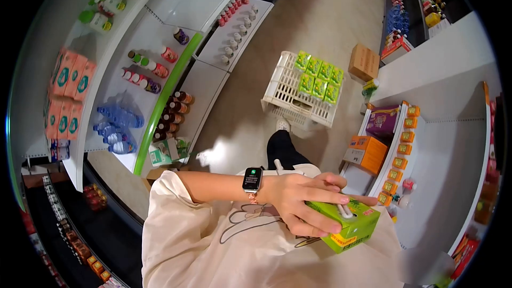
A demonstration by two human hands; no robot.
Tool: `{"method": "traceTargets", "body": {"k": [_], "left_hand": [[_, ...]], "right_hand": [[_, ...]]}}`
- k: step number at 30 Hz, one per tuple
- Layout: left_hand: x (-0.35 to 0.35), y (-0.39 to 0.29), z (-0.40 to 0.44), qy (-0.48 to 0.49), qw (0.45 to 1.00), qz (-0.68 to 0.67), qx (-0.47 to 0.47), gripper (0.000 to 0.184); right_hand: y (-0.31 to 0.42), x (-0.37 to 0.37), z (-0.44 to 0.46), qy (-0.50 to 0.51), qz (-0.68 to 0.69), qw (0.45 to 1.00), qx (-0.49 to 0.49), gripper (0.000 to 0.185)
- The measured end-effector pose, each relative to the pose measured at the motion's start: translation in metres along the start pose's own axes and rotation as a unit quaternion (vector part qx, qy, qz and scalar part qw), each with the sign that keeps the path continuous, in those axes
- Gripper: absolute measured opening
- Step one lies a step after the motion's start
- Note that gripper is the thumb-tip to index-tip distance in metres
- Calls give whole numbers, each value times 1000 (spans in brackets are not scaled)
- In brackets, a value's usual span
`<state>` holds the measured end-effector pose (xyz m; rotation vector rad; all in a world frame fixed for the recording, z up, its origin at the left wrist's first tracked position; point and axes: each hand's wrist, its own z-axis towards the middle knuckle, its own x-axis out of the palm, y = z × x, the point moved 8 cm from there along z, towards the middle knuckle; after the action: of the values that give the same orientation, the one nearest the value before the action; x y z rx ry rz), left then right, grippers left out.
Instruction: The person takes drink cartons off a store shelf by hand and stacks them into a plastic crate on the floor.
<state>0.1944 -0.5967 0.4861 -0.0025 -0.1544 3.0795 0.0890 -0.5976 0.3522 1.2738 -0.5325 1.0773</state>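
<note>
My left hand (304, 202), with a watch (252, 180) on its wrist, reaches across from the left. Its fingers are wrapped over a green box (352, 229), held close in front of my shirt. A small white piece, perhaps a carry handle, shows on the box's upper face between the fingers. My right hand does not show; a pale blur at the lower right cannot be made out. Ahead on the floor, a white plastic crate (274, 82) bears several small green-and-yellow packs (320, 77), set in rows.
Shelves (176, 82) with bottles and pink tissue packs (69, 74) stand on the left. At right, another shelf (453, 165) holds a row of small orange boxes (400, 162) and an orange carton (368, 152). A cardboard box (364, 61) sits beyond the crate.
</note>
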Motion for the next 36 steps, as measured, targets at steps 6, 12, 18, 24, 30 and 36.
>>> {"method": "traceTargets", "body": {"k": [6, 12, 18, 24, 30, 36], "left_hand": [[-8, 110, -4, 46, 998, -22, -39, 36], [-16, 192, -31, 100, 988, -32, -110, 36], [-42, 245, -63, 122, 977, 16, -176, 37], [-77, 299, -130, 166, 925, 89, -329, 42], [-127, 350, -329, -29, 605, 1, -796, 44], [-146, 345, -468, -30, 416, -10, -909, 48]], "right_hand": [[2, -46, 88, -26, 20, 999, 17, 55], [-11, -90, 150, -14, 21, 993, 113, 52], [-33, -114, 207, 20, -311, 947, 74, 49], [-85, -156, 238, 70, -620, 771, 123, 56], [-170, -256, 237, -222, -365, 834, 348, 74], [-245, -350, 190, -259, -366, 761, 469, 73]]}}
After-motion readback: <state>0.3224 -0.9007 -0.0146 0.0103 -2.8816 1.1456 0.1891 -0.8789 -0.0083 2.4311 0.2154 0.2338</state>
